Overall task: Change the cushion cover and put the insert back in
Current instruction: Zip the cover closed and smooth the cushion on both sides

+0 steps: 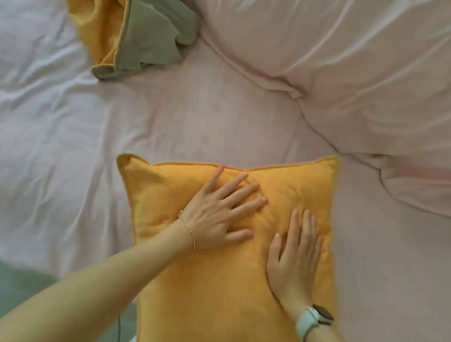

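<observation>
Your left hand [216, 213] and right hand [294, 255] press flat, fingers straight and spread, on a filled yellow cushion [226, 264] lying at the near edge of a bed, the left toward the cushion's far edge, the right just beside it toward the right edge. A pale pink sheet [183, 109], creased on the left, covers the bed. A pink duvet [359, 73] is heaped at the far right corner. A crumpled yellow-and-green cover [127, 27] lies at the far edge, well apart from the cushion. Green floor [2, 294] shows near left.
</observation>
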### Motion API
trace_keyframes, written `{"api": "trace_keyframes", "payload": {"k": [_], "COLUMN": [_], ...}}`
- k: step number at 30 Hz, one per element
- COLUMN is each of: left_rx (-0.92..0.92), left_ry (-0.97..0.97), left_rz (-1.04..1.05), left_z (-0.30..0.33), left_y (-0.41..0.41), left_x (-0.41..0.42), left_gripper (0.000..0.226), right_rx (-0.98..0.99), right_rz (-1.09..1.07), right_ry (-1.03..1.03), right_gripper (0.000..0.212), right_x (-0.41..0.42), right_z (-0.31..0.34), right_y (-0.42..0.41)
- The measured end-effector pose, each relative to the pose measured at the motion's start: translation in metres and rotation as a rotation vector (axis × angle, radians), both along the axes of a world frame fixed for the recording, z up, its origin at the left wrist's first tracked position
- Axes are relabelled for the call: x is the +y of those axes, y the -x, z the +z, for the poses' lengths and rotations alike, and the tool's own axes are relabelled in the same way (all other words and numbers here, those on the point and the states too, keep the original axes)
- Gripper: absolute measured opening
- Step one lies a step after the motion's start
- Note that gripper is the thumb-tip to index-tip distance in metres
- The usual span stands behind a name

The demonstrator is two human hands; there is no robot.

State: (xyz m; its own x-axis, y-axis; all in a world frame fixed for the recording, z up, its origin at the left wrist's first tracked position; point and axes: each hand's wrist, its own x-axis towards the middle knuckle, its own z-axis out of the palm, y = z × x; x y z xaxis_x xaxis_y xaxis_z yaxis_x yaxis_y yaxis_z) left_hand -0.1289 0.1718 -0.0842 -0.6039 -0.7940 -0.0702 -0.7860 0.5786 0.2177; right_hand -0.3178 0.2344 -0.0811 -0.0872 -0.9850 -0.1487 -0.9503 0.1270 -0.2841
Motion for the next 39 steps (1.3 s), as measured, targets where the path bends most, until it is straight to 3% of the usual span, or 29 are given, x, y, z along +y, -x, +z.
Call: {"api": "trace_keyframes", "payload": {"k": [2, 4, 7, 15, 19, 24, 31, 39], "left_rx": [-0.040, -0.071, -0.088, -0.142, -0.158, -0.119, -0.135, -0.176], "left_ry": [-0.007, -0.041, -0.092, -0.093, -0.019, 0.053, 0.111, 0.129], "left_rz": [0.266, 0.532, 0.712, 0.619, 0.655, 0.665, 0.701, 0.736], "left_z": [0.013, 0.020, 0.020, -0.025, -0.064, -0.091, -0.101, -0.096], "left_y": [0.011, 0.016, 0.019, 0.008, 0.010, 0.003, -0.007, -0.013], "left_x": [0.010, 0.025, 0.039, 0.085, 0.025, -0.047, -0.119, -0.154], "left_gripper": [0.063, 0.062, 0.061, 0.062, 0.065, 0.053, 0.030, 0.037], "right_rx": [-0.009, -0.011, -0.061, 0.079, 0.047, -0.005, 0.036, 0.039], "right_rz": [0.001, 0.137, 0.376, 0.547, 0.527, 0.511, 0.444, 0.272], "right_ry": [-0.009, 0.045, 0.130, 0.022, 0.088, 0.240, 0.285, 0.252], "right_gripper": [0.060, 0.057, 0.051, 0.070, 0.066, 0.054, 0.029, 0.041], "right_x": [-0.017, -0.038, -0.061, -0.013, -0.076, -0.147, -0.234, -0.265], "right_z": [0.011, 0.020, 0.019, -0.032, -0.076, -0.108, -0.111, -0.101], "right_y": [0.014, 0.015, -0.007, -0.025, -0.036, -0.047, -0.069, -0.083]}}
